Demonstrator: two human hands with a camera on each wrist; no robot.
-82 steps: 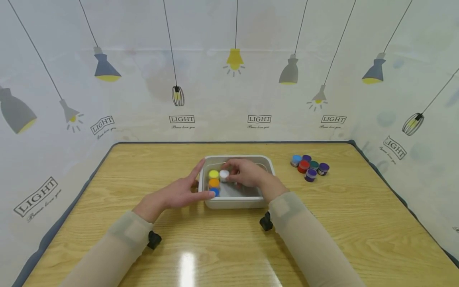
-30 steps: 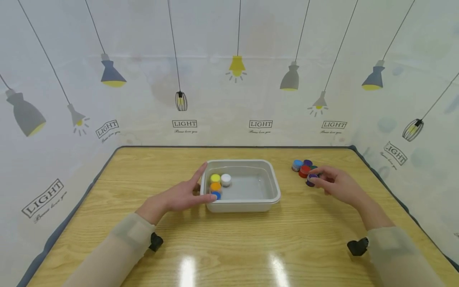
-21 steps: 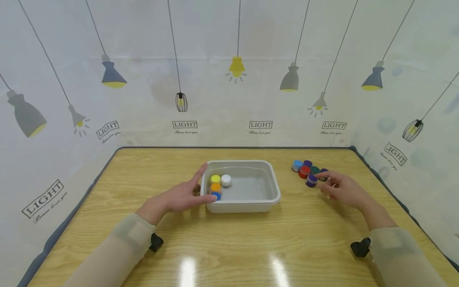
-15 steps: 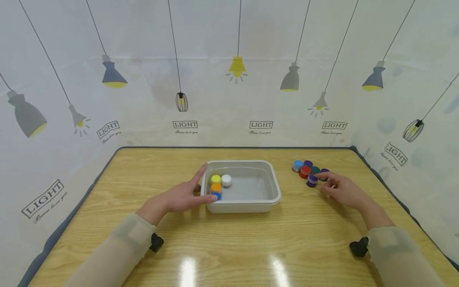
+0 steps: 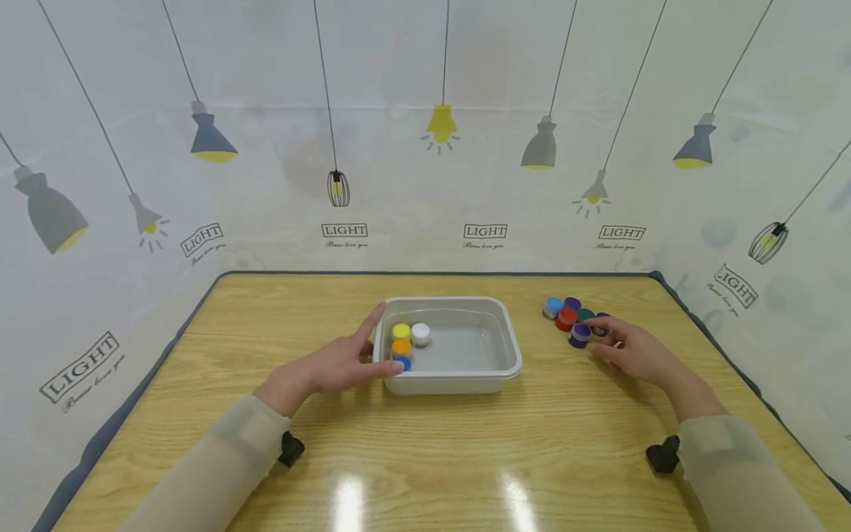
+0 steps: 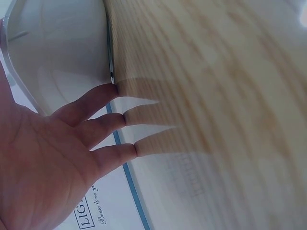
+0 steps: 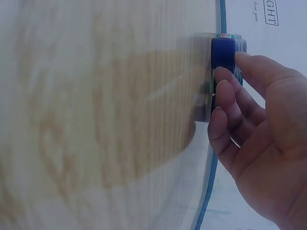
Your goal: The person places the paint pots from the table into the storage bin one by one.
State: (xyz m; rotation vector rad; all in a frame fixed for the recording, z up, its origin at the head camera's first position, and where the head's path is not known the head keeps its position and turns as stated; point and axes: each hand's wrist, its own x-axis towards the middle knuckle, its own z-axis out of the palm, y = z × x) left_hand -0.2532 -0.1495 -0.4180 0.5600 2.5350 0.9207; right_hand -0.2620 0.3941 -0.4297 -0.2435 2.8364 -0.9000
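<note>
In the head view, my left hand holds the left end of a white plastic tub. Its thumb lies over the front left corner and its index finger runs along the left rim. The left wrist view shows the other fingers spread below the rim. Inside the tub stand yellow, white, orange and blue-lidded paint jars. My right hand is at the right side of the nearest purple paint jar, fingers loosely bent. Thumb and index tips appear to touch its edge; no firm grip shows.
Beside that jar sit light blue, red, green and more purple paint jars in a cluster on the wooden table. A printed lamp-pattern sheet encloses the back and sides.
My right hand has left the tub, where it held the white jar, and reached the cluster. It covered the near purple jar, then drew slightly right. My left hand stays on the tub.
</note>
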